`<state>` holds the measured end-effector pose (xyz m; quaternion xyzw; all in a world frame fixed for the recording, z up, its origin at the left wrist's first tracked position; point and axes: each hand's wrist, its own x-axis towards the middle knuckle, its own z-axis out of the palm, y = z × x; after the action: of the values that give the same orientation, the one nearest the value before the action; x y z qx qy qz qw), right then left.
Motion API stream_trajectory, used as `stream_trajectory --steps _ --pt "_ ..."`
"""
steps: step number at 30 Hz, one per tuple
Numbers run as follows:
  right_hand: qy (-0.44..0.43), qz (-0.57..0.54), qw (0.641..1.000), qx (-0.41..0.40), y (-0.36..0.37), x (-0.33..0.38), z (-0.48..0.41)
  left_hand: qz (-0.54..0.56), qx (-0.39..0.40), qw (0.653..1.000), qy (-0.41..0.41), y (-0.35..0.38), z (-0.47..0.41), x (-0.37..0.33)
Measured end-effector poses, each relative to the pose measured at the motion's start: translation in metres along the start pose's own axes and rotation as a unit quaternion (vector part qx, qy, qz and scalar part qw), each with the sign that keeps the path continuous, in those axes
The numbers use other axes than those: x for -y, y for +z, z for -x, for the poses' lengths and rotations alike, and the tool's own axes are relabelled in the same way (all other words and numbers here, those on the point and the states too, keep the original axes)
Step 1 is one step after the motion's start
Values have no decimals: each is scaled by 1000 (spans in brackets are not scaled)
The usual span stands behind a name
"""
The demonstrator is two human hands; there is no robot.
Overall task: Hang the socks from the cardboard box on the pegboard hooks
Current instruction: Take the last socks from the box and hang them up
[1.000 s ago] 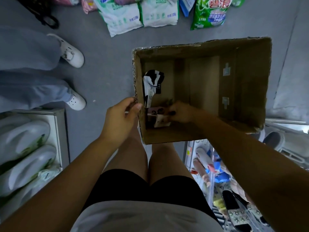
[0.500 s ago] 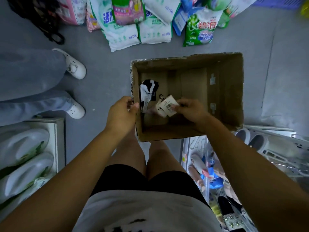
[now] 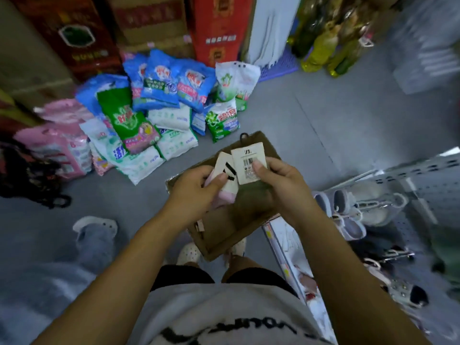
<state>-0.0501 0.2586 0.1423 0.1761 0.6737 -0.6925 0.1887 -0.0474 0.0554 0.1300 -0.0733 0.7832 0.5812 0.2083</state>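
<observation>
We read 碧浪 on the green soap bag (image 3: 222,120). The sock tag (image 3: 249,160) has a barcode; its words blur.

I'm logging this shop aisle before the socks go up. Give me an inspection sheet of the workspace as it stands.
Surface: grey floor; no table seen.
Job's things: box below the hands; pink socks with a striped card; barcode card topped by a black hook, its sock hidden.
Clutter: detergent bags piled on the floor.
Grippers: left hand grips the pink socks; right hand pinches the barcode card.
Cables: nothing seen.
Surroundings: shoes under a perforated shelf at right; cartons behind; another person's leg at left.
</observation>
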Motion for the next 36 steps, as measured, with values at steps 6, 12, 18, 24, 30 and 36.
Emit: stream_trajectory --steps 6,12,18,24,30,36 --pt "-88 -46 954 -284 14 10 57 18 10 994 112 -12 8 -46" --pt "-193 45 876 -439 29 10 111 70 179 972 134 33 31 -82" --pt "-130 51 849 -509 20 1 178 118 325 936 64 87 80 -104" --pt "-171 -84 813 -550 -12 -25 275 41 419 902 94 142 127 -109" --pt "-170 -182 769 -588 -37 -85 373 0 499 857 127 216 206 -96" --pt "-146 -174 714 -662 -61 -163 504 -57 561 805 186 299 325 -70"
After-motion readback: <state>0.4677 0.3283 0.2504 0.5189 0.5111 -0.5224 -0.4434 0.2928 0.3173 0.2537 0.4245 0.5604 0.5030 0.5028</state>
